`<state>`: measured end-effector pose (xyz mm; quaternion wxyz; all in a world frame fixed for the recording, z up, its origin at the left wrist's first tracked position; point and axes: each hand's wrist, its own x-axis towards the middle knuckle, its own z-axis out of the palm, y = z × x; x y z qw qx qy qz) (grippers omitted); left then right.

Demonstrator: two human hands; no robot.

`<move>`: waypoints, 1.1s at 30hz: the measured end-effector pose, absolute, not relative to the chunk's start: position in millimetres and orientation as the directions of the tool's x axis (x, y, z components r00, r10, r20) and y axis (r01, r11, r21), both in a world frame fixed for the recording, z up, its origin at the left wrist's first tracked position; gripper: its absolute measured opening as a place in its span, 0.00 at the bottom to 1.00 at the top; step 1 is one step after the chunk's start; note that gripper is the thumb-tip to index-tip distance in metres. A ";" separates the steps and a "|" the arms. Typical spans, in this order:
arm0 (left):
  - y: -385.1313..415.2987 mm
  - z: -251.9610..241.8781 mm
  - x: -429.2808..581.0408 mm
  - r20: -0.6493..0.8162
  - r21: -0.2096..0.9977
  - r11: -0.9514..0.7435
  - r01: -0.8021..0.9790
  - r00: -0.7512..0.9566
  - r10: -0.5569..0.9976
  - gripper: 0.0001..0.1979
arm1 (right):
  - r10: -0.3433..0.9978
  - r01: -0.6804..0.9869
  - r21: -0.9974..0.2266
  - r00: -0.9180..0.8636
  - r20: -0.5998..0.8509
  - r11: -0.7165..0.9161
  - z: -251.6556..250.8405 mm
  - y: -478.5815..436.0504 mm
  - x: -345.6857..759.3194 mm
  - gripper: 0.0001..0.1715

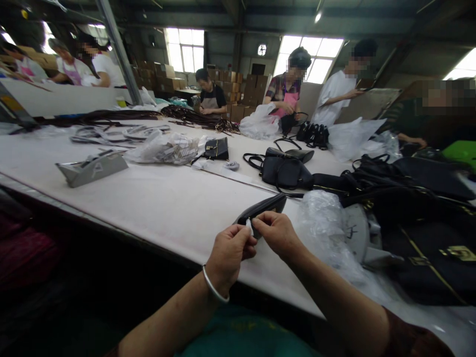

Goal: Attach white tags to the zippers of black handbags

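Observation:
A small black zippered pouch or wallet (269, 202) lies on the white table close to its front edge. Both my hands meet at its near end. My left hand (231, 248) pinches a small piece of white wrapping (249, 226) between thumb and fingers. My right hand (277, 232) has its thumb and forefinger pinched at the pouch's end, right beside the white piece; its fingers hide exactly what they grip. A metal bangle (214, 285) circles my left wrist.
A grey tape dispenser (92, 168) stands at left. Behind lie plastic-wrapped parts (167, 148) and black bags (284, 171). Clear plastic (322, 218), a round tape-like holder (357, 228) and piled black bags (427, 248) crowd the right. Several co-workers, one in a pink apron (290, 101), work around the table.

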<state>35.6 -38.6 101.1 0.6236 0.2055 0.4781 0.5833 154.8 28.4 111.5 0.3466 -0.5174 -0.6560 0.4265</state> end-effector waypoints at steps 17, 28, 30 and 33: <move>-43.4 104.1 45.5 -0.371 0.845 0.264 -0.465 -0.155 0.916 0.13 | 0.963 0.216 -0.970 -0.218 -0.159 -0.111 107.1 21.7 169.2 0.18; -44.6 97.1 45.5 -0.280 0.910 0.196 -0.364 -0.195 0.940 0.15 | 0.929 0.385 -0.923 -0.342 -0.139 0.004 126.7 24.4 164.7 0.14; -44.8 98.3 42.3 -0.315 0.880 0.212 -0.425 -0.187 0.931 0.13 | 0.956 0.421 -0.900 -0.293 -0.018 0.112 122.6 25.4 168.7 0.12; -44.7 103.2 37.0 -0.380 0.784 0.257 -0.565 -0.110 0.919 0.11 | 0.932 0.463 -0.818 -0.283 0.227 0.341 117.3 23.1 173.5 0.10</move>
